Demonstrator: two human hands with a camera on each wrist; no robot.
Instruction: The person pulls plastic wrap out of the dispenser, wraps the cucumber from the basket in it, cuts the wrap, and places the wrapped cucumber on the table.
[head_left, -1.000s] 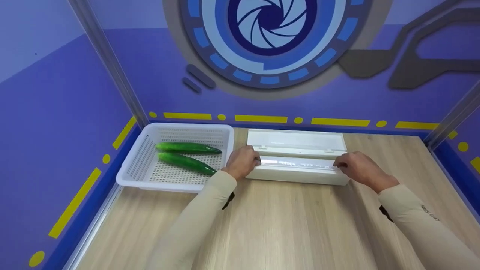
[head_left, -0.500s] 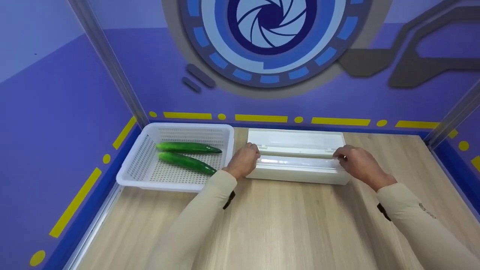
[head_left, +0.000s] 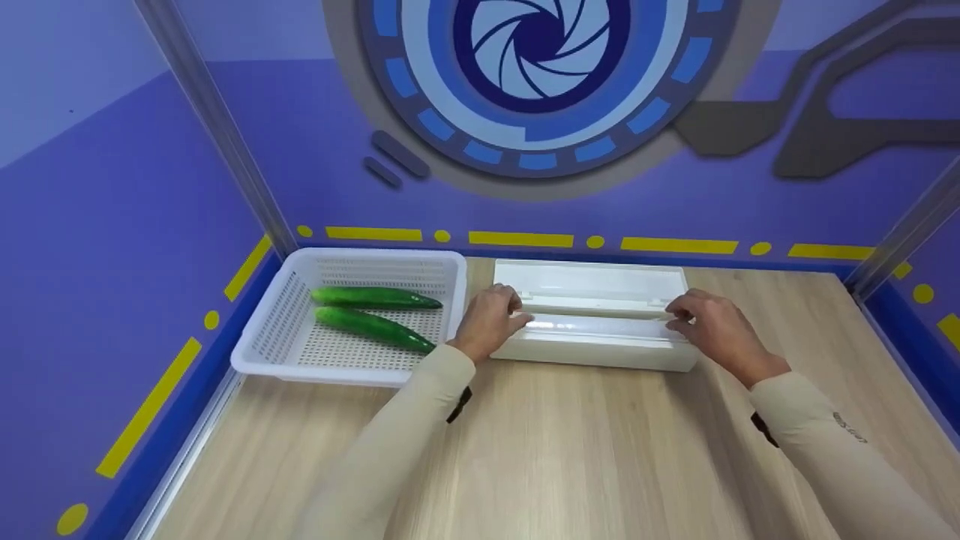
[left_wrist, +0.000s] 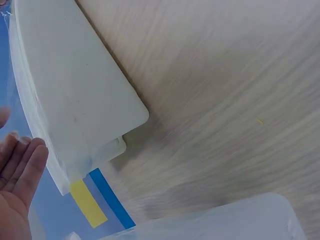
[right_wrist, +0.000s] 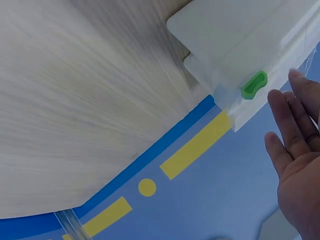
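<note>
A white cling film box [head_left: 592, 354] lies on the table with its lid [head_left: 592, 279] tipped back. The clear roll of cling film [head_left: 600, 327] shows along its open top. At the box's left end is my left hand [head_left: 486, 322], thumb spread from the fingers and thumb tip at the film. My right hand [head_left: 712, 330] is over the right end, with a gap between thumb and fingertips. In the right wrist view its fingers [right_wrist: 286, 122] are fairly straight, beside a green slider [right_wrist: 254, 85] on the box. Loose film wrinkles show near the box edge there.
Left of the box stands a white perforated basket [head_left: 259, 330] with two cucumbers [head_left: 375, 298] in it. The wooden table [head_left: 570, 450] ends at a blue printed wall [head_left: 517, 210] behind the box, with side walls left and right.
Both thumbs have moved away from the fingers, where the hands were pinched at the film's ends. The right hand has shifted slightly left. The box, basket and cucumbers stay put.
</note>
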